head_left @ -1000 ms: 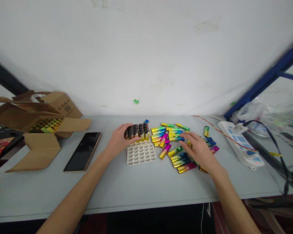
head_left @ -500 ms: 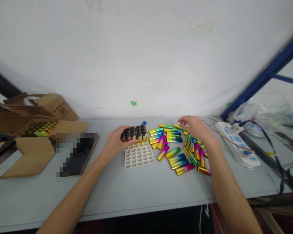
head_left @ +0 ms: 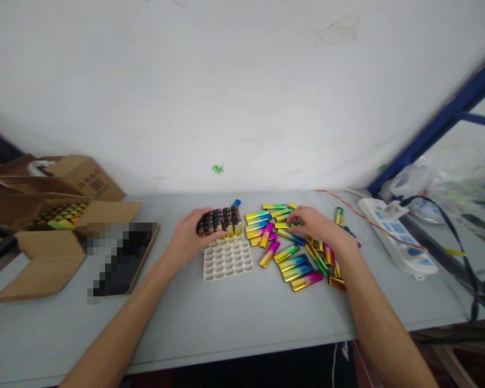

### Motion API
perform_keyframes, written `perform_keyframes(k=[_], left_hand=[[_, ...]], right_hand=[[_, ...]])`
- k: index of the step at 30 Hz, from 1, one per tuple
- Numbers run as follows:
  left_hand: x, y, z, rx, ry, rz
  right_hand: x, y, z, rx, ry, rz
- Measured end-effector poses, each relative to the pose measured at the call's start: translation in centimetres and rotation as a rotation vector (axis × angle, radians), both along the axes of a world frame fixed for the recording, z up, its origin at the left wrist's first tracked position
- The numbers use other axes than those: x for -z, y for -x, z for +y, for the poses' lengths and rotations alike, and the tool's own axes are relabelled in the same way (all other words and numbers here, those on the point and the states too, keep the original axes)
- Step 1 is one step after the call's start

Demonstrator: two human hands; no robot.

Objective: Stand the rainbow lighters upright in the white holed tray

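Observation:
My left hand (head_left: 188, 237) curls around the left side of a block of upright lighters (head_left: 220, 221) standing in the far rows of a white slotted tray (head_left: 228, 261). Its fingers rest against their dark tops. My right hand (head_left: 313, 225) reaches over a loose spread of shiny rainbow-coloured lighters (head_left: 295, 265) on the grey table (head_left: 226, 318). Its fingertips are pinched on one lighter (head_left: 285, 224) in the far part of the pile.
An open cardboard box (head_left: 44, 215) with more lighters stands at the left, a flat dark phone-like object (head_left: 119, 258) beside it. A white power strip (head_left: 392, 237) with cables lies at the right, plastic bags behind it. A white wall rises behind the table.
My right hand moved from the near lighters to the far right of the pile, then came back left and down onto a lighter. My left hand stayed at the tray.

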State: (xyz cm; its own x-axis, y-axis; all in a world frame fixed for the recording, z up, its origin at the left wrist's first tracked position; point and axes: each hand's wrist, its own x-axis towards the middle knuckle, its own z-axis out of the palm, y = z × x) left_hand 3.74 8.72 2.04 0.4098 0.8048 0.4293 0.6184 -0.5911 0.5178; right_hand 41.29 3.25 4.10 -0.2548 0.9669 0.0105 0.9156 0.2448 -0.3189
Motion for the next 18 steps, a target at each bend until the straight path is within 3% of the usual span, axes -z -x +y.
perform_keyframes(k=[5,10,14,18], left_hand=[[-1.6,-0.4,-1.6,-0.045,-0.150,-0.068],[-3.7,-1.9,-5.1,-0.100,-0.359,-0.205],[-3.8,-4.2,-7.2,0.017,-0.176,-0.326],[-2.8,-5.2,-7.0,0.149,0.277,-0.499]], right_hand=[[0.2,-0.2,-0.3,0.034,-0.025,0.030],[-1.8,1.6,-1.5,-0.025,-0.146,0.269],[-2.7,5.4,-2.3,-0.169,-0.230,0.627],[-1.8,8.4,-2.6,-0.321,-0.206,0.731]])
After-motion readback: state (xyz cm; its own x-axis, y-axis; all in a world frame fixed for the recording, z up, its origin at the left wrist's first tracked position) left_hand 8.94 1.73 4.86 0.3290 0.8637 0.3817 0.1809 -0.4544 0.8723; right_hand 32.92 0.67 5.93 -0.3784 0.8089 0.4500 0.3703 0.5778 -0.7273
